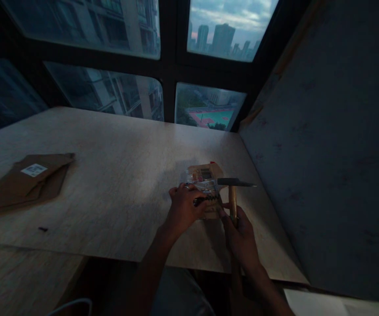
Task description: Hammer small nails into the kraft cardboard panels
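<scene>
A small cardboard packet (205, 173) with a barcode label and a clear plastic wrap lies on the wooden tabletop (117, 175) near its right edge. My left hand (184, 208) rests on the packet's near side with its fingers curled over dark small pieces there. My right hand (240, 239) is closed round the wooden handle of a hammer (233, 193). The hammer's dark metal head lies crosswise just right of the packet, pointing toward the wall.
Flat brown paper envelopes (27, 180) with a white label lie at the table's left. A grey wall panel (327, 145) stands along the right edge. Dark window frames and glass (163, 66) rise behind the table. A few small dark bits (42, 228) lie near the front left.
</scene>
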`<state>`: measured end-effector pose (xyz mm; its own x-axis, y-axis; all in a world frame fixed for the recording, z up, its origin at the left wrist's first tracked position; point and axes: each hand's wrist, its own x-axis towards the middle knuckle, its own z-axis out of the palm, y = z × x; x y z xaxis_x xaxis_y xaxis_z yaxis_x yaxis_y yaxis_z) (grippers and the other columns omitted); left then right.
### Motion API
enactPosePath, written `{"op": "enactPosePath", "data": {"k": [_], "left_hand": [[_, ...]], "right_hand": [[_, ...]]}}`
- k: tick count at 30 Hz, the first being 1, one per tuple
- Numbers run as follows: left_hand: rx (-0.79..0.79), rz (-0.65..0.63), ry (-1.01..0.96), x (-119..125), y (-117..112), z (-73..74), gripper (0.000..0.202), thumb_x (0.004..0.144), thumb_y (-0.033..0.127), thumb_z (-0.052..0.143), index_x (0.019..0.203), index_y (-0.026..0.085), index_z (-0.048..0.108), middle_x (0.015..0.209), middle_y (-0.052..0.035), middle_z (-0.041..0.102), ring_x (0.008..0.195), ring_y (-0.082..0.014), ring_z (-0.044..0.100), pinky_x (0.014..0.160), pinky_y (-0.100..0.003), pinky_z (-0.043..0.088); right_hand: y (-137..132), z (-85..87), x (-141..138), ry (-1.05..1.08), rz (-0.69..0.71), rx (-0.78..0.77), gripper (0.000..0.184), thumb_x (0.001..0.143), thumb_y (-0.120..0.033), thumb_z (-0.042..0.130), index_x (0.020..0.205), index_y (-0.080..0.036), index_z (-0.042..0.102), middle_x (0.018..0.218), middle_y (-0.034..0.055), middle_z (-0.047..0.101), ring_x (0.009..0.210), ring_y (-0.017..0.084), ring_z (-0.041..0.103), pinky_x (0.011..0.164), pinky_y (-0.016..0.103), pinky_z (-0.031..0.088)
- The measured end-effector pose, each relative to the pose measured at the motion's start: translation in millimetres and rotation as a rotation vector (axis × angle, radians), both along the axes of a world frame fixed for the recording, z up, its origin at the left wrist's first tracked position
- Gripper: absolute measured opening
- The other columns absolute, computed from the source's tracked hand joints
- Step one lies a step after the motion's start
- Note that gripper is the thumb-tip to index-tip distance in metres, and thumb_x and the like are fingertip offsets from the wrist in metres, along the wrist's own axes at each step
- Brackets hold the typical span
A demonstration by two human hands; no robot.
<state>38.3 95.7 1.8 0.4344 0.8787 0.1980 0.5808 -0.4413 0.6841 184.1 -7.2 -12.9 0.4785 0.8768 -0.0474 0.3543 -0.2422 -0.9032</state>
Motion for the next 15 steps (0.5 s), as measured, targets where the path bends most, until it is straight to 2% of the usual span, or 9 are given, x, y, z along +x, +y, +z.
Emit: {"op": "enactPosePath", "data": {"k": [4, 8, 15], "left_hand": [[-0.004, -0.020, -0.022, -3, 0, 2.2, 0.015, 0.080, 0.026, 0.075, 0.095, 0.027, 0.074, 0.106, -0.0030, 0.071, 0.112, -0.0254, 0.056, 0.097, -0.047, 0.030], [0.019, -0.055, -0.032, -11, -4, 3.3, 0.022, 0.080, 0.025, 0.075, 0.102, 0.027, 0.072, 0.111, -0.0032, 0.071, 0.115, -0.0257, 0.055, 0.101, -0.048, 0.030], [0.169, 0.043, -0.116, -52, -22, -5.8, 0.029, 0.082, 0.024, 0.071, 0.110, 0.026, 0.067, 0.110, -0.0046, 0.070, 0.112, -0.0243, 0.058, 0.100, -0.045, 0.038]], "right_hand": [[-1, -2.4, -1, 0.026, -0.014, -0.005, 0.044, 0.090, -0.056, 0.054, 0.112, -0.019, 0.062, 0.056, -0.0077, 0.043, 0.047, 0.013, 0.039, 0.045, 0.024, 0.033], [-8, -2.6, -2, 0.024, -0.054, 0.004, 0.049, 0.088, -0.058, 0.055, 0.115, -0.017, 0.062, 0.056, -0.0063, 0.048, 0.046, 0.014, 0.042, 0.044, 0.024, 0.034], [-28, -1.6, -4, -0.011, -0.121, 0.022, 0.051, 0.089, -0.058, 0.053, 0.116, -0.017, 0.061, 0.055, -0.0063, 0.048, 0.044, 0.014, 0.042, 0.043, 0.025, 0.036]]}}
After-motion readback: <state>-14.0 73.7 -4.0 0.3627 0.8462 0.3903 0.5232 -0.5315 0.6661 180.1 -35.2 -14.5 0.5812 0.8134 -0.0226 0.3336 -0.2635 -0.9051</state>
